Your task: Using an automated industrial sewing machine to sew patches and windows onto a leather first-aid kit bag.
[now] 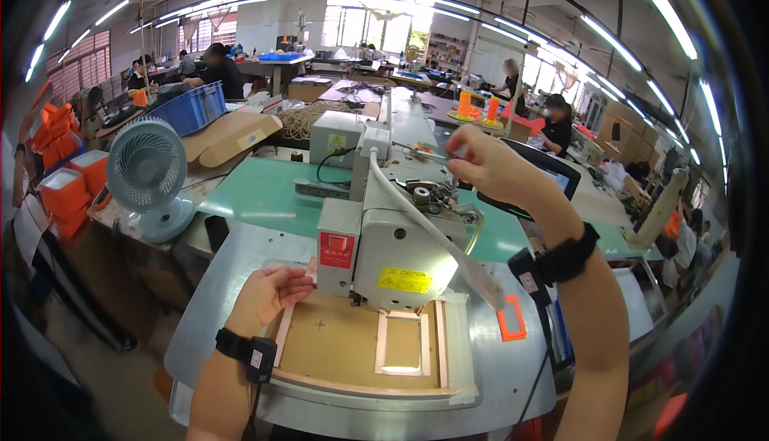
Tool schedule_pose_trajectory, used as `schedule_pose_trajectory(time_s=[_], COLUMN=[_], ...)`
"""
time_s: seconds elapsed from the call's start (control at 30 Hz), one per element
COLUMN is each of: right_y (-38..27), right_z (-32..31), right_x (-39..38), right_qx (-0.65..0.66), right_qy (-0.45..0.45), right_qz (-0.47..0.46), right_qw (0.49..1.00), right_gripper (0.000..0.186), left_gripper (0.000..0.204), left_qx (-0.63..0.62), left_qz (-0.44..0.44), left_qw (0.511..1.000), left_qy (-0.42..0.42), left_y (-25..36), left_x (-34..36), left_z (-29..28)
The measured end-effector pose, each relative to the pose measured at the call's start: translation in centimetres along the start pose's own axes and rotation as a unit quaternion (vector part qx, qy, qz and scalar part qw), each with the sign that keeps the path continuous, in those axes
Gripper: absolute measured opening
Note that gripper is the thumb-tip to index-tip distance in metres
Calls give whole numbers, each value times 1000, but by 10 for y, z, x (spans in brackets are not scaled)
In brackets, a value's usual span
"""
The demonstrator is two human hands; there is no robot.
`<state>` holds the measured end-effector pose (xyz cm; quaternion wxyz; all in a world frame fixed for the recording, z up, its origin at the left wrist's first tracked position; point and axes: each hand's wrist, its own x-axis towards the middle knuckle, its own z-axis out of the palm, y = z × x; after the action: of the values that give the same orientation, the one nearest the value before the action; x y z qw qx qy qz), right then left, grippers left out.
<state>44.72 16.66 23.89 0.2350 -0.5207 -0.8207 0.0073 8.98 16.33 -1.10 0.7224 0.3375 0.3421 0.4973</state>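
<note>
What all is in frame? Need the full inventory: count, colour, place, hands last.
Sewing machine: 1, grey-white, centre
Board: 1, tan with pale strips, under machine head
Rectangular frame: 1, orange, metal plate, right
Metal plate: 1, silver, around board
Worktop: 1, green, behind plate
Fan: 1, grey, left
Crate: 1, blue, behind fan
Cardboard: several, brown, near crate
Stacked pieces: uncountable, orange/white, far left
Thread cones: 2, orange, back right
Monitor: 1, black, behind right forearm
Co-workers: several, mostly dark clothes, background
Tube lights: many, white, ceiling
Wrist straps: 2, black, both wrists
Left hand: 1, beside machine head
Right hand: 1, raised, machine's upper right
</note>
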Motion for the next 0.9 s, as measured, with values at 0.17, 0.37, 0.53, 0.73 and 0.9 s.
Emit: schedule_pose_trajectory(time_s=[0.17,0.37,0.53,0.73,0.9], right_y=[-17,9,109,294,319], right_z=[6,-38,-67,-46,28], right_x=[22,-47,-200,-508,-547], right_qx=[103,140,190,-313,-233], right_qy=[-149,15,57,12,132], right_qz=[-74,-92,182,436,447], right_qw=[981,986,963,844,854], right_gripper=[24,30,31,26,21], left_gripper=[27,26,35,40,41], left_qx=[-124,-152,-55,167,339], left_qz=[26,39,97,222,240], left_qw=[991,987,991,935,894], left_qy=[32,23,69,219,171], left_y=[-10,-17,2,20,24], left_x=[6,20,16,10,-52], left_z=[-22,-49,-82,-73,-4])
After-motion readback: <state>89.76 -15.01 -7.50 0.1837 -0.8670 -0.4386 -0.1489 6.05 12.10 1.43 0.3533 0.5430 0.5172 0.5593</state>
